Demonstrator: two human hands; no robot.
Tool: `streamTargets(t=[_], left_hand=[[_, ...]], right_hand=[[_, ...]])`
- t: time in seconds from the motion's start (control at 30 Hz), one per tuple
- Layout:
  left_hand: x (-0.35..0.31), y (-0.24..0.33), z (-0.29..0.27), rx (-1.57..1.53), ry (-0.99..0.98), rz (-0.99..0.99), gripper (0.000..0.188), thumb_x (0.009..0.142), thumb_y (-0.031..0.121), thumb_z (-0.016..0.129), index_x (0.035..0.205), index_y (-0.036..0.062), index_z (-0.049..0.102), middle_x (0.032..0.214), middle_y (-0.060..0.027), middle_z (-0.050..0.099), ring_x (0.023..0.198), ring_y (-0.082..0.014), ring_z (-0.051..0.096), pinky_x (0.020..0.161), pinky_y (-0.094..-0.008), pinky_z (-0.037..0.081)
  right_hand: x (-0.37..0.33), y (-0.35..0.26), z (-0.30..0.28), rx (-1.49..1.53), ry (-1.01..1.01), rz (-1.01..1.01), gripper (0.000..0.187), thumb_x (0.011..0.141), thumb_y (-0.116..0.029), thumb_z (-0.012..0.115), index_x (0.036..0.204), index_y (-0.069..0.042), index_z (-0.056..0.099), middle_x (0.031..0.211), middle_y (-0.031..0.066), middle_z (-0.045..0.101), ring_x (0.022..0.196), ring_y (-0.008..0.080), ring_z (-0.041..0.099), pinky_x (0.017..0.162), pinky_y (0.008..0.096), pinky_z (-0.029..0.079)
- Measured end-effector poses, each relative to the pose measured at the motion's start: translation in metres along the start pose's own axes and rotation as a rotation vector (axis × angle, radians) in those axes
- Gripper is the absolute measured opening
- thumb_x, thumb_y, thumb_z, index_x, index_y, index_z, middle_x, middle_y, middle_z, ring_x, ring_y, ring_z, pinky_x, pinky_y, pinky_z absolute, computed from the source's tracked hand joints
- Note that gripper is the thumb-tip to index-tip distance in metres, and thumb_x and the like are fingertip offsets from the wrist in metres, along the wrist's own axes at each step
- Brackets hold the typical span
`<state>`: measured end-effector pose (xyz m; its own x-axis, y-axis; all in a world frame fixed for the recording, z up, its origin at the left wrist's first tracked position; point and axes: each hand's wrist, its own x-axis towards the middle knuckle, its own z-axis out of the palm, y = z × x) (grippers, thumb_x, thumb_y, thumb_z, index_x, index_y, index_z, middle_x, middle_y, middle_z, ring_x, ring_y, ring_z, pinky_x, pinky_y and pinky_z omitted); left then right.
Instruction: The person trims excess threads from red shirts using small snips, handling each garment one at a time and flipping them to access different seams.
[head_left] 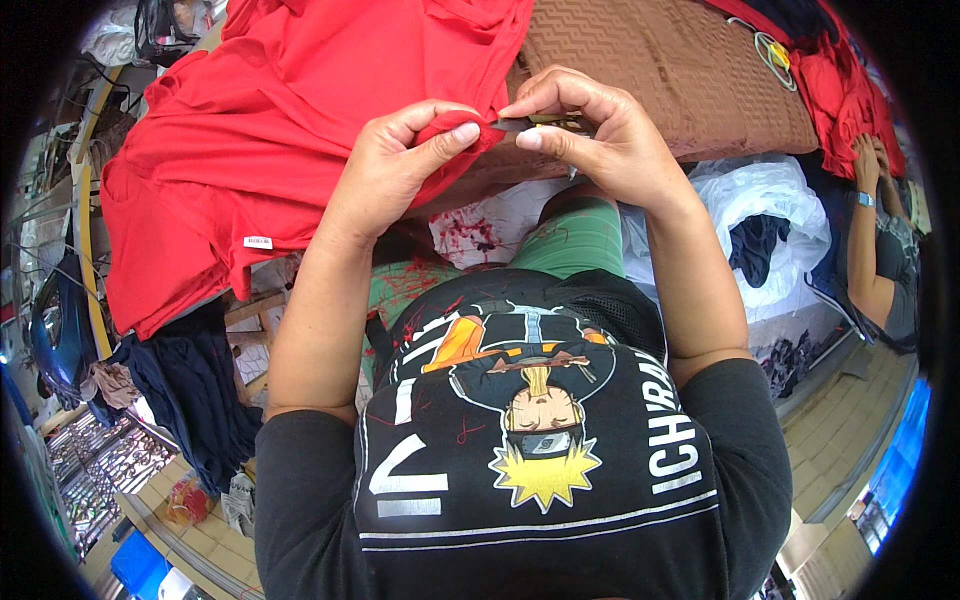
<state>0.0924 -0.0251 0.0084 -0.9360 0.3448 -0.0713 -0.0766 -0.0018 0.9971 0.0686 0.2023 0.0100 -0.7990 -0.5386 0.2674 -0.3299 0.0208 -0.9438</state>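
Observation:
A large red garment [310, 90] is spread over the table edge and hangs down on the left, with a small white label [258, 242] on it. My left hand [390, 165] is closed on a folded edge of this fabric, pinched between thumb and fingers. My right hand [625, 150] grips small thread snips [558, 123], dark with some yellow, partly hidden by the fingers. Their dark tip meets the fabric edge beside my left fingertips. My right index finger and thumb are close to that same spot.
A brown patterned cloth [640, 70] covers the table. Red thread bits lie on my lap and shirt. At right are a clear plastic bag [755, 230] with dark cloth and another person's hands [868, 165] at red fabric. Dark garments [185, 390] hang at left.

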Motion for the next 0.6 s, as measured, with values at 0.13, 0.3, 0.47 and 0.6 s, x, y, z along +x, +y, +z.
streamTargets(t=[0.13, 0.3, 0.47, 0.6], left_hand=[[0.0005, -0.0023, -0.0015, 0.001, -0.001, 0.013, 0.021, 0.091, 0.017, 0.064, 0.104, 0.0014, 0.066, 0.095, -0.0002, 0.066, 0.088, -0.0068, 0.058, 0.081, -0.0222, 0.047], [0.0002, -0.0018, -0.0021, -0.02, -0.016, -0.004, 0.023, 0.09, 0.018, 0.065, 0.105, 0.0011, 0.067, 0.095, -0.0007, 0.067, 0.089, -0.007, 0.059, 0.081, -0.0219, 0.047], [0.0002, -0.0031, -0.0016, 0.014, -0.008, 0.024, 0.022, 0.09, 0.018, 0.065, 0.105, 0.0012, 0.067, 0.094, -0.0005, 0.067, 0.088, -0.0069, 0.059, 0.081, -0.0219, 0.047], [-0.0001, -0.0029, -0.0013, -0.001, -0.01, 0.004, 0.022, 0.09, 0.018, 0.065, 0.105, 0.0012, 0.067, 0.094, -0.0005, 0.067, 0.088, -0.0068, 0.059, 0.081, -0.0219, 0.047]], right_hand=[[-0.0007, -0.001, -0.0026, 0.009, 0.017, 0.02, 0.022, 0.083, -0.012, 0.07, 0.102, -0.001, 0.065, 0.096, 0.0048, 0.064, 0.091, 0.0117, 0.061, 0.082, 0.027, 0.049], [-0.0014, -0.0032, 0.0017, 0.027, 0.019, 0.026, 0.021, 0.083, -0.012, 0.07, 0.1, -0.001, 0.065, 0.096, 0.0045, 0.064, 0.089, 0.0113, 0.061, 0.082, 0.0269, 0.049], [-0.0007, -0.0013, -0.0035, -0.052, 0.008, 0.012, 0.021, 0.084, -0.012, 0.07, 0.101, -0.001, 0.065, 0.094, 0.004, 0.064, 0.089, 0.0113, 0.061, 0.082, 0.0262, 0.049], [-0.0027, -0.0026, 0.0026, 0.016, 0.047, 0.011, 0.021, 0.084, -0.012, 0.07, 0.101, -0.001, 0.065, 0.093, 0.0038, 0.064, 0.088, 0.0113, 0.061, 0.081, 0.0264, 0.049]])
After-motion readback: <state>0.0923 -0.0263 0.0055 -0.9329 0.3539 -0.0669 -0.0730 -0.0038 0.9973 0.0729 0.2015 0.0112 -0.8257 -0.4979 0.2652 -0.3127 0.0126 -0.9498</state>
